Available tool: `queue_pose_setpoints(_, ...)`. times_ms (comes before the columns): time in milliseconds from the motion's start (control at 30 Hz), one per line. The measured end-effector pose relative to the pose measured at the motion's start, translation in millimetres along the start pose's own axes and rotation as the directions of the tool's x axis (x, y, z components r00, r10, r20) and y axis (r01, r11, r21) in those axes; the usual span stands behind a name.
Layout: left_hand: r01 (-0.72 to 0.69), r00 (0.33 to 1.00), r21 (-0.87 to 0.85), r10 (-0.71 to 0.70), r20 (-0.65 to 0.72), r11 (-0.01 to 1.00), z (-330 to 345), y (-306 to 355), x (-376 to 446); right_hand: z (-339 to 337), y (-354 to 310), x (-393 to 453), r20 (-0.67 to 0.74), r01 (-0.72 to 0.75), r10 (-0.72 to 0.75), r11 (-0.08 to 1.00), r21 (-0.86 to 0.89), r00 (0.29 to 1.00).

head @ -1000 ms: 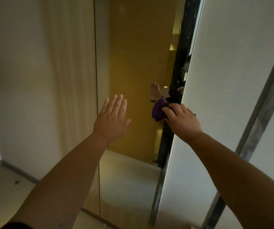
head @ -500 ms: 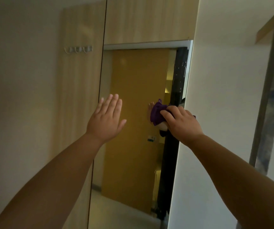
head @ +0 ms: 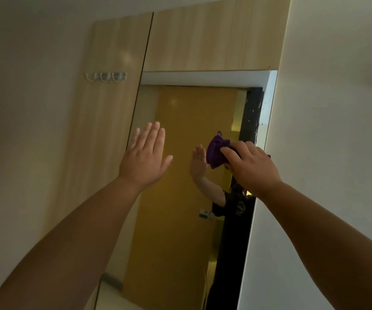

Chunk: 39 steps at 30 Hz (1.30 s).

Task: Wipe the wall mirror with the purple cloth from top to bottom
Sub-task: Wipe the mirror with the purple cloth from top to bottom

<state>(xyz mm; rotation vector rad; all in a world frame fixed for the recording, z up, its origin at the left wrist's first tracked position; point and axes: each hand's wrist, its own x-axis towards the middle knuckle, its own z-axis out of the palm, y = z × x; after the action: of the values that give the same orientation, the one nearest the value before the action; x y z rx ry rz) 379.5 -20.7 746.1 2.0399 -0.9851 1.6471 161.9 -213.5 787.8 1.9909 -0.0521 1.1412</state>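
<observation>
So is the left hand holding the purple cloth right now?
No, the left hand is open and flat with nothing in it, while the right hand has the purple cloth bunched against the mirror.

Dim, warm indoor light, soft glare patches on the wood panel [head: 122, 57] at upper centre, faint sheen on the mirror [head: 180, 220], forearms in deep shadow at the lower corners, straight lines leaning toward the frame edges, slight overall softness
</observation>
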Motion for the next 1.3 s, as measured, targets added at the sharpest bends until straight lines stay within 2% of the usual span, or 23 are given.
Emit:
queue_pose_setpoints(433, 0.005, 0.996, -0.139, -0.017, -0.089, 0.990, 109.5, -35.2, 101.4, 62.7, 30.9, 53.7, -0.048, -0.005, -0.001, 0.991, -0.134, 0.999)
queue_pose_setpoints(667, 0.091, 0.982, -0.295, -0.134, -0.131, 0.951, 158.6, -74.3, 166.8, 79.2, 29.4, 93.6, -0.108, -0.047, 0.025, 0.977, -0.208, 0.994)
queue_pose_setpoints(933, -0.018, 0.987, -0.411, -0.050, -0.155, 0.912, 192.0, -63.9, 211.0, 77.7, 58.5, 113.6, -0.094, -0.052, 0.025, 0.955, -0.292, 0.995)
queue_pose_setpoints(1100, -0.038, 0.986, -0.400, -0.031, -0.164, 0.916, 201.3, -67.1, 214.7, 66.8, 92.1, 123.4, -0.150, -0.072, 0.022, 0.939, -0.337, 0.988)
queue_pose_setpoints(1300, -0.054, 0.983, -0.379, -0.018, -0.182, 0.924, 201.6, -68.4, 214.8, 36.5, 151.2, 164.2, -0.198, -0.195, 0.129, 0.910, -0.366, 0.972)
